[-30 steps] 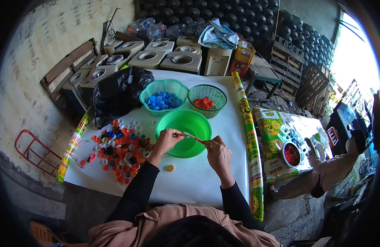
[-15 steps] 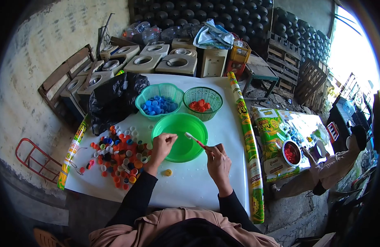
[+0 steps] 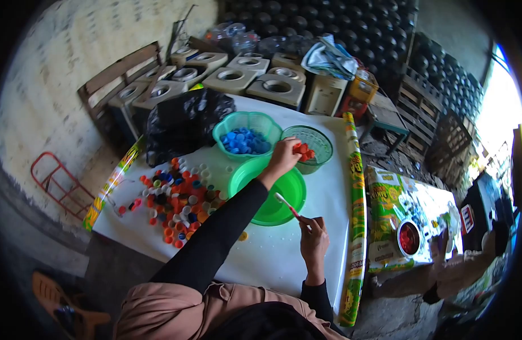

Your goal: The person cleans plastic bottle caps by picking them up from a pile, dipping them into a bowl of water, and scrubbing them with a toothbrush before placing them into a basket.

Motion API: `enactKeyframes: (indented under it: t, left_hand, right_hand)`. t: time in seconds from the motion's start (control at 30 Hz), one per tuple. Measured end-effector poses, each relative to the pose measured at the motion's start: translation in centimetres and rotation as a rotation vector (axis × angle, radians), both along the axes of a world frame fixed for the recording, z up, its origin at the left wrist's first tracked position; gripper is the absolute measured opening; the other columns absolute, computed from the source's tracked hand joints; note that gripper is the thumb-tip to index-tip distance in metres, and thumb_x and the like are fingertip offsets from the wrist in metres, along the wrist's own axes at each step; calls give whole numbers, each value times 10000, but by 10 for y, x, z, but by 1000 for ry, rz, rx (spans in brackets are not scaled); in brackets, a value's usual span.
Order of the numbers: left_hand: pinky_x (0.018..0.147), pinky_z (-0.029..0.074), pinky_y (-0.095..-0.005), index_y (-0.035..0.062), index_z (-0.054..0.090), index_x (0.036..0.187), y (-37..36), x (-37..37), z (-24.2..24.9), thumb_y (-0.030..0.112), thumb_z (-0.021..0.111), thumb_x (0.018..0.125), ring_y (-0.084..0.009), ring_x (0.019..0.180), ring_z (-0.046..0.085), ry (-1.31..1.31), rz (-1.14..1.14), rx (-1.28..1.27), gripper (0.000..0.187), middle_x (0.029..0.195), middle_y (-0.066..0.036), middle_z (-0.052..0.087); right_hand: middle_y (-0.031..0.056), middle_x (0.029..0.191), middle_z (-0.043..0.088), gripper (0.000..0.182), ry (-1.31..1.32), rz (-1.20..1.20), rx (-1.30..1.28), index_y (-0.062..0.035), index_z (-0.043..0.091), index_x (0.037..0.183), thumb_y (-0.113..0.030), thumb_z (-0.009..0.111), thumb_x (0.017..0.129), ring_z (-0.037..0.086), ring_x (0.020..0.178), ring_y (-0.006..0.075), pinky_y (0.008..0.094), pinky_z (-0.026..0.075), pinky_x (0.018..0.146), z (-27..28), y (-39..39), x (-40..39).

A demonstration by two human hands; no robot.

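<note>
My left hand (image 3: 283,156) reaches over the near-left rim of the dark green basket (image 3: 324,141), fingers closed beside the red bottle caps (image 3: 306,152). Whether a cap sits between its fingertips is hard to make out. In my right hand (image 3: 314,241) is a toothbrush (image 3: 286,204) with a red-and-white handle, its bristle head over the bright green basin (image 3: 298,190). Left of the dark green basket, a light green basket (image 3: 220,131) contains blue caps (image 3: 244,140). Mixed bottle caps (image 3: 179,198) lie heaped on the white tabletop, and a yellow cap (image 3: 243,236) lies near my left sleeve.
A black plastic bag (image 3: 184,122) slumps at the table's back left. Patterned rolled sheeting (image 3: 356,226) runs along the right edge. Beyond it, a person (image 3: 465,263) works at a second table with a pot (image 3: 409,238). Old dispenser casings (image 3: 232,79) stand behind.
My left hand has moved from above the basin, forward and right, to the basket of red caps. My right hand still holds the toothbrush near the basin. The camera view has shifted.
</note>
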State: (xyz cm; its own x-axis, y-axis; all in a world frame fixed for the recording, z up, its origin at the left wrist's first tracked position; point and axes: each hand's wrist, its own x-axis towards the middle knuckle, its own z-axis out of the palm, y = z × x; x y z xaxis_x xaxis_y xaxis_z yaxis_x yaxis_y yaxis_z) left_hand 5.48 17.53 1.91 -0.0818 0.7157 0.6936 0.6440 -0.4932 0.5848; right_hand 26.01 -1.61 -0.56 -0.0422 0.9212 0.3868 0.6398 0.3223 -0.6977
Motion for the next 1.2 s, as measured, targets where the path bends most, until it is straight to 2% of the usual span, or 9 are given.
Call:
enactKeyframes:
  t: [0.2,0.3,0.5,0.57,0.67,0.8,1.03,1.17,1.2]
  left_hand:
    - [805,587,-369,13,704,1149,-48,-21,7,65,768,826,-315,1063,674,23,106,28,334,1274,-201,625]
    - [745,591,-310,22,717,1125,-114,-54,7,-18,700,858,-252,972,700,-141,176,-17,271,1186,-122,665]
    - [742,559,-358,-5,733,1020,-182,-189,-68,27,728,840,-280,867,696,64,672,-183,183,974,-148,704]
    - [807,536,-404,-3,723,983,-189,-217,-81,80,758,826,-316,908,674,164,846,-248,182,959,-156,698]
    - [982,465,-480,-23,668,1114,-186,-239,-90,118,780,811,-392,1134,584,163,920,-505,352,1167,-235,635]
    - [1006,466,-491,-68,579,1200,-177,-239,-96,118,812,765,-429,1184,566,118,1006,-473,528,1239,-266,609]
    - [875,513,-485,-15,625,991,-180,-250,-98,79,800,739,-387,989,645,31,888,-479,321,1034,-218,669]
    - [776,560,-398,-19,649,960,-181,-238,-81,83,791,768,-308,831,707,14,811,-205,260,875,-175,711]
    - [775,562,-343,-20,656,979,-182,-220,-65,91,763,840,-220,825,701,-65,726,-214,207,908,-123,708]
  right_hand:
    - [60,906,644,125,-22,-1,-5,-156,776,1016,-188,698,923,673,736,251,382,510,630,3,-2,-2]
    - [60,905,641,130,-40,-3,-12,-162,776,1023,-174,702,917,669,730,248,383,510,628,6,-4,-4]
    - [65,893,640,144,-40,2,10,-156,769,1028,-142,729,891,665,718,244,377,517,620,3,-6,-4]
    - [84,888,649,129,-34,5,24,-127,768,1018,-133,731,894,667,701,246,359,530,615,4,-5,-5]
    - [83,894,649,135,-40,12,46,-124,766,1021,-128,735,891,670,694,250,359,528,608,2,-5,-5]
    - [48,908,633,161,-52,22,52,-168,748,1038,-131,727,883,665,711,258,388,507,603,-2,-5,-3]
    - [50,910,636,153,-202,53,68,-165,757,1012,-114,709,876,668,743,265,398,505,611,20,-2,-3]
    - [64,895,627,156,-266,134,130,-145,768,1006,-106,699,872,662,744,273,403,500,614,31,19,-12]
    - [66,891,628,144,-260,135,175,-132,774,990,-106,703,867,656,725,275,399,494,611,29,27,-18]
